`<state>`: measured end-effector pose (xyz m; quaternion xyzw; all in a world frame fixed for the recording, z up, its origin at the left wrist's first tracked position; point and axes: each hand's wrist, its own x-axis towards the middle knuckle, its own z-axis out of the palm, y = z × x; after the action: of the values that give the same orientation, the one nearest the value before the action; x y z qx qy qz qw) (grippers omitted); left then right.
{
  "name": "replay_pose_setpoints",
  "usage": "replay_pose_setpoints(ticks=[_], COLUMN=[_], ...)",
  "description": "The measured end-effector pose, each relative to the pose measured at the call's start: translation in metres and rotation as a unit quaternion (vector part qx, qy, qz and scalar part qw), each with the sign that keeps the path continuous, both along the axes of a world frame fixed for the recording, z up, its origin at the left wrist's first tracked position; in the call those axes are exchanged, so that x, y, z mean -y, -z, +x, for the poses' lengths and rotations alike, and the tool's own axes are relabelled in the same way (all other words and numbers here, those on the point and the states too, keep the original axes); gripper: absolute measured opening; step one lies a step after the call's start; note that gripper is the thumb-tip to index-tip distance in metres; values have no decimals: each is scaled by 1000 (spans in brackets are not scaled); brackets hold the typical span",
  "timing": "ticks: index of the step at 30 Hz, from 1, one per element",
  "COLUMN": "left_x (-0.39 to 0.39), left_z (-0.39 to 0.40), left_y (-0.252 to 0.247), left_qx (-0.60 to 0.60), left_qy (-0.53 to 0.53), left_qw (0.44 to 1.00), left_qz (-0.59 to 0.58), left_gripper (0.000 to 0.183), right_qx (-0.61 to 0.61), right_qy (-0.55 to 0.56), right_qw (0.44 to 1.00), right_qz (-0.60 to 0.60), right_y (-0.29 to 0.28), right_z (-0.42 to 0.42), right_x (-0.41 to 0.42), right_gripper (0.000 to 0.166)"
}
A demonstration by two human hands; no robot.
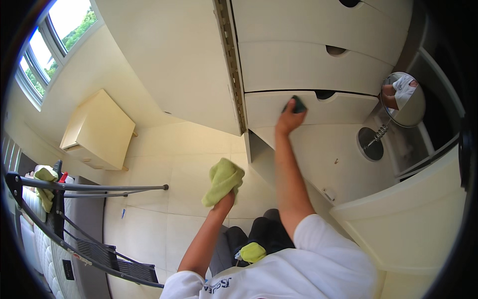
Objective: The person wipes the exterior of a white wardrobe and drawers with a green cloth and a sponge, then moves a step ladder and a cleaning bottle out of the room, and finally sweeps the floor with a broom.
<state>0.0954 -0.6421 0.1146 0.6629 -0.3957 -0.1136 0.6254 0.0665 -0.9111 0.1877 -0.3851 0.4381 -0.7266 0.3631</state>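
Note:
My left hand [225, 202] grips a folded light-green cloth [224, 180] above the tiled floor. In my right hand [290, 121] is a dark green scouring pad [298, 104], held against or very close to the white front of the lowest drawer [263, 108], left of its cut-out handle hole. Exactly where the pad meets the drawer is hidden by my fingers. Below that drawer, a white shelf top [328, 149] carries a small hook-shaped item [336, 161]. A yellow-green cloth [253, 252] lies at my lap.
A round mirror on a spring stand [405, 99] stands at the right of the shelf. The open cabinet door [175, 56] is at upper left. A folding stepladder [93, 183] with a cloth hung on it stands left, near a small cabinet [101, 130] and a mattress [48, 243].

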Motion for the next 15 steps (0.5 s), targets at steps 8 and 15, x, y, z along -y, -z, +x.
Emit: replay_pose_setpoints(ticks=[8, 15], left_x=[-68, -63], left_z=[44, 48], left_y=[-9, -3], left_qx=[242, 187], left_qy=[-162, -168], left_qw=[948, 953], left_qz=[127, 167], left_gripper=[21, 25], right_qx=[-26, -189], right_qy=[-26, -59], right_qw=[997, 964], right_qz=[-71, -179], right_y=[2, -3], right_z=[29, 43], right_x=[-18, -42], right_gripper=[23, 18])
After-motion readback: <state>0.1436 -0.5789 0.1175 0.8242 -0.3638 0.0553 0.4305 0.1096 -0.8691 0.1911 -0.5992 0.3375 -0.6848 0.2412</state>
